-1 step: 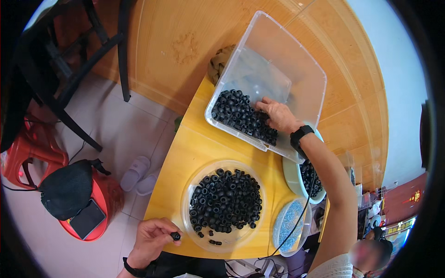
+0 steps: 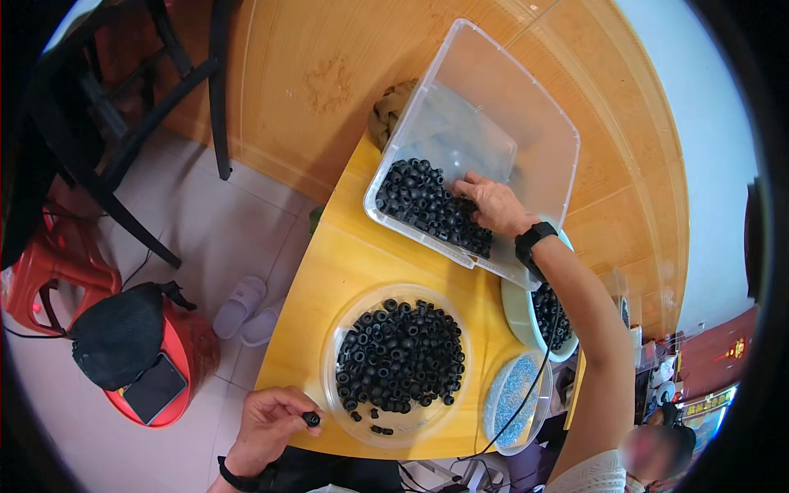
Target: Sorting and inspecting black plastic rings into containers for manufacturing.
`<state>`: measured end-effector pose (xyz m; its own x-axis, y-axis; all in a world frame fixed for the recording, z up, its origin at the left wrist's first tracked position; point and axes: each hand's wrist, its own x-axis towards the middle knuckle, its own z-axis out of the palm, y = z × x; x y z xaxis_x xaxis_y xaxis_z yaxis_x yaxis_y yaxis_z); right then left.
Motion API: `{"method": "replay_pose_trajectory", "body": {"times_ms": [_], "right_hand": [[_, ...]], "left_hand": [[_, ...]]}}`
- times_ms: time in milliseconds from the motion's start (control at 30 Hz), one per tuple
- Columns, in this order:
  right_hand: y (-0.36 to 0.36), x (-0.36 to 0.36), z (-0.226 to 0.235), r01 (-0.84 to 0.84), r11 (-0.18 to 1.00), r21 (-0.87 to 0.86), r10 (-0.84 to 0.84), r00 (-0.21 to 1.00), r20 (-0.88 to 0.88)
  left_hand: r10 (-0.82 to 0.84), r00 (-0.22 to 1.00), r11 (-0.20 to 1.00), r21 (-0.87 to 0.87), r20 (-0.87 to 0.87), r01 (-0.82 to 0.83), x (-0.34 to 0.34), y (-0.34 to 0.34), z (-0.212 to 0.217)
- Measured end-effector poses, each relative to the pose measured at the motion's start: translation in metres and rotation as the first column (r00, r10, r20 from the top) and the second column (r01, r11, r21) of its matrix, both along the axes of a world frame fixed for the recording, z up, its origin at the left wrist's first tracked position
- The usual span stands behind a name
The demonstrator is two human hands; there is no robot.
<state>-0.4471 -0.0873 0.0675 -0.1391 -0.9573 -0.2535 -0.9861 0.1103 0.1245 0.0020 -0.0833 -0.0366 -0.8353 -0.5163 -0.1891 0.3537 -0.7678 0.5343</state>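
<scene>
While the left hand (image 2: 269, 421) at seven o'clock is clamped on a black fitting (image 2: 311, 419), a heaped tray (image 2: 330, 361) is set at six, presumably for easy reach, and the right hand (image 2: 497, 207), grip indiscernible, is seen inside a bin (image 2: 538, 152) at one.

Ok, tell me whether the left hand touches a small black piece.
Touching: the head view shows the left hand pinching a small black piece at its fingertips.

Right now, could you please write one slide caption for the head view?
Left hand pinching a black piece beside a round tray; right hand inside a clear bin.
</scene>
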Motion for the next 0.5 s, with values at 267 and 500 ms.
{"method": "replay_pose_trajectory", "body": {"times_ms": [267,500], "right_hand": [[-0.0023,0.0046,-0.0025,0.006,1.0,0.005,-0.006,0.999,-0.036],[-0.0022,0.0028,-0.0053,-0.043,0.998,-0.04,0.045,0.998,0.037]], "left_hand": [[0.008,1.0,0.999,0.033,-0.013,-0.007,0.001,0.0005,0.0004],[-0.001,1.0,0.999,0.044,-0.015,0.002,0.001,0.0,0.0002]]}}
